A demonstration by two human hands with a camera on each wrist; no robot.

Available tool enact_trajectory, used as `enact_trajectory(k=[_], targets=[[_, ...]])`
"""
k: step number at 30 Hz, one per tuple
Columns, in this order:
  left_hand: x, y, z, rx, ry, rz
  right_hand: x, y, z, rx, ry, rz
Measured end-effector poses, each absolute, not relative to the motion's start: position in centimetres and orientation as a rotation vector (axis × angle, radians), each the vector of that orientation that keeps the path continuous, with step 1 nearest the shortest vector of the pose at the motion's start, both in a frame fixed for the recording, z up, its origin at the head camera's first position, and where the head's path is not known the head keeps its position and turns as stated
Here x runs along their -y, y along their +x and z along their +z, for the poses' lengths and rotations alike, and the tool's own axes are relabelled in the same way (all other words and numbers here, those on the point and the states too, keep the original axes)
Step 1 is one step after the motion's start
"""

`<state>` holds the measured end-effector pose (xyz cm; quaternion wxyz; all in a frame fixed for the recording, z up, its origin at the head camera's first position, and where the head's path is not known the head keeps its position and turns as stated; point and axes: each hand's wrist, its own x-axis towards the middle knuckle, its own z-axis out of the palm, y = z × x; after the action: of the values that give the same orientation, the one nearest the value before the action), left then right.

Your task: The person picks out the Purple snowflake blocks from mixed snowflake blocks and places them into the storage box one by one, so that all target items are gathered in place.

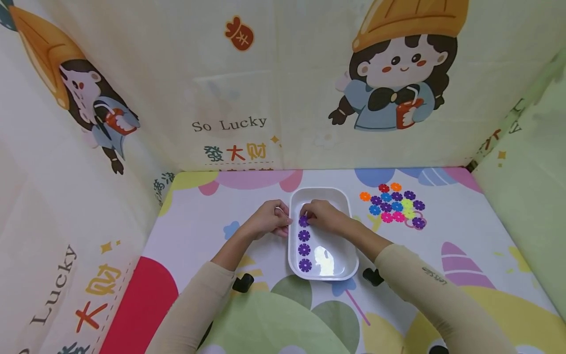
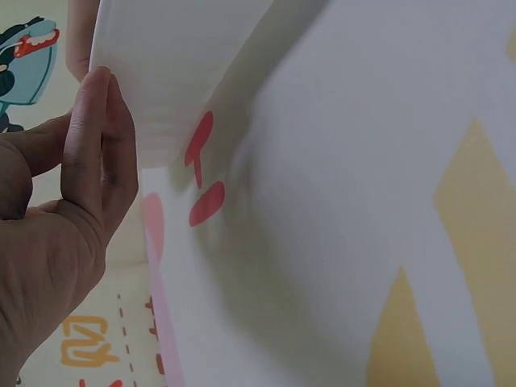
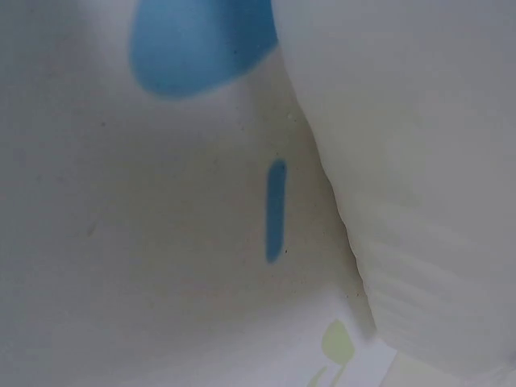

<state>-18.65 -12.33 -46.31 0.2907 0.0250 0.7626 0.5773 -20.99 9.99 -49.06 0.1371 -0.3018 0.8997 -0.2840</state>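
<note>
A white tray [image 1: 340, 246] lies in front of the person, with several purple flower-shaped discs [image 1: 304, 236] in a column along its left side. My left hand [image 1: 268, 219] grips the tray's left rim; in the left wrist view its fingers lie against the tray wall [image 2: 169, 72], and that hand [image 2: 64, 193] is at the left edge. Inside the tray, my right hand [image 1: 325, 215] pinches the uppermost purple disc [image 1: 303, 221] at the column's far end. The right wrist view catches the tray's outer wall [image 3: 419, 177] but no fingers.
Right of the tray, a loose group of flower discs [image 1: 397, 206] in purple, blue, orange, red, pink and yellow lies on the patterned tablecloth [image 1: 199, 221]. Two black objects [image 1: 243, 282] sit near the forearms. Printed cloth [image 1: 309, 88] hangs behind and at the sides.
</note>
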Motion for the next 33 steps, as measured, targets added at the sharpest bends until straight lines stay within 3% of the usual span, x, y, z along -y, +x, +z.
enact_trajectory(k=[24, 33], targets=[[12.3, -18.8, -46.3, -2.014, 0.071, 1.539, -10.2, -21.0, -48.7, -2.584, -0.826, -0.808], [12.3, -18.8, -46.3, -2.028, 0.058, 1.530, -11.1, -20.1, -46.6, -2.656, -0.822, -0.822]])
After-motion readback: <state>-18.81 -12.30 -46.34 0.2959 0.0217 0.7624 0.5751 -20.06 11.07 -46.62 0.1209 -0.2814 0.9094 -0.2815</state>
